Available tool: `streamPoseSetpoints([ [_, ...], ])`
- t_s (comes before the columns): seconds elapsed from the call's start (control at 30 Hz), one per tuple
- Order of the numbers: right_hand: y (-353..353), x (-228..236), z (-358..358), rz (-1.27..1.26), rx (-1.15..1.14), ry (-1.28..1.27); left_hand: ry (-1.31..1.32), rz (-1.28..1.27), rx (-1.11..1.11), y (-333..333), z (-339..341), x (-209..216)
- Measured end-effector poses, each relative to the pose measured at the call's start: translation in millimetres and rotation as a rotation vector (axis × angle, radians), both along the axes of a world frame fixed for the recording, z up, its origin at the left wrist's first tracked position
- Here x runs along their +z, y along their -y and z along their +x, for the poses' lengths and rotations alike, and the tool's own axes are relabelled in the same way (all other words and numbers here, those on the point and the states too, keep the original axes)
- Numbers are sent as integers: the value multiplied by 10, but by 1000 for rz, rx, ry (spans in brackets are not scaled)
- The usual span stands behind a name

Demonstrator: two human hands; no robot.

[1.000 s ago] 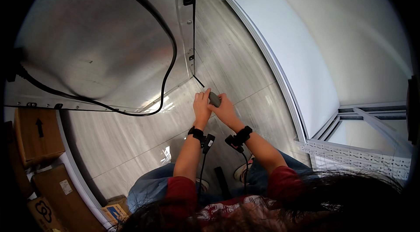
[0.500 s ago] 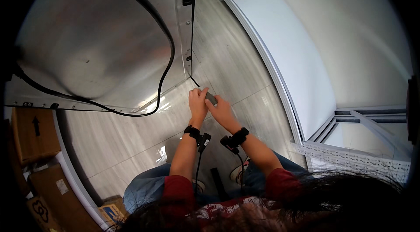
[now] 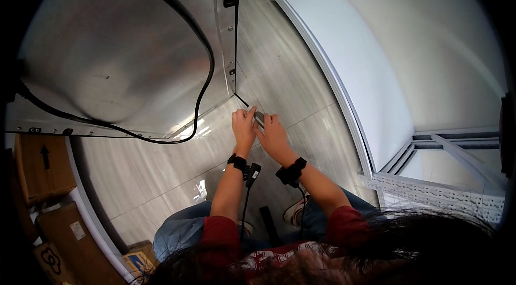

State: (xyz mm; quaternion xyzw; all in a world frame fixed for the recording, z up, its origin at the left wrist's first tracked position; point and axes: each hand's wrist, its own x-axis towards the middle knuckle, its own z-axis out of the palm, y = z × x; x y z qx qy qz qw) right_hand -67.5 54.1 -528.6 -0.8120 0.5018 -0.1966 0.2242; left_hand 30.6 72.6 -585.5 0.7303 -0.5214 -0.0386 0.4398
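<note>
My left hand [image 3: 243, 128] and my right hand [image 3: 274, 135] are stretched out together in front of me, both gripping a small dark flat object [image 3: 259, 119] between them. Most of that object is hidden by my fingers. It sits just below the lower corner of a large metal appliance panel [image 3: 123, 54]. Each wrist wears a black band, and a thin cable hangs from the left one.
A black cable [image 3: 200, 97] loops across the metal panel. The floor [image 3: 145, 172] is pale wood-look tile. A white counter or ledge [image 3: 349, 64] runs along the right. Brown cardboard boxes [image 3: 43, 166] stand at the lower left. A white perforated rack [image 3: 430, 193] sits at right.
Both hands have reached farther forward, toward the panel's lower corner, still holding the small dark object.
</note>
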Motion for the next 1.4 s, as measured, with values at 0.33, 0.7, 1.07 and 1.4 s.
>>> streamPoseSetpoints([
  [0.33, -66, -112, 50, 6, 48, -143, 35, 23, -33, 3, 65, -18],
  [0.7, 118, -216, -30, 281, -25, 87, -21, 44, -72, 28, 73, 60],
  [1.07, 123, -151, -1, 253, -112, -11, 8, 60, 12, 13, 129, 67],
  [1.4, 289, -575, -138, 489, -170, 223, 17, 69, -17, 27, 48, 80],
])
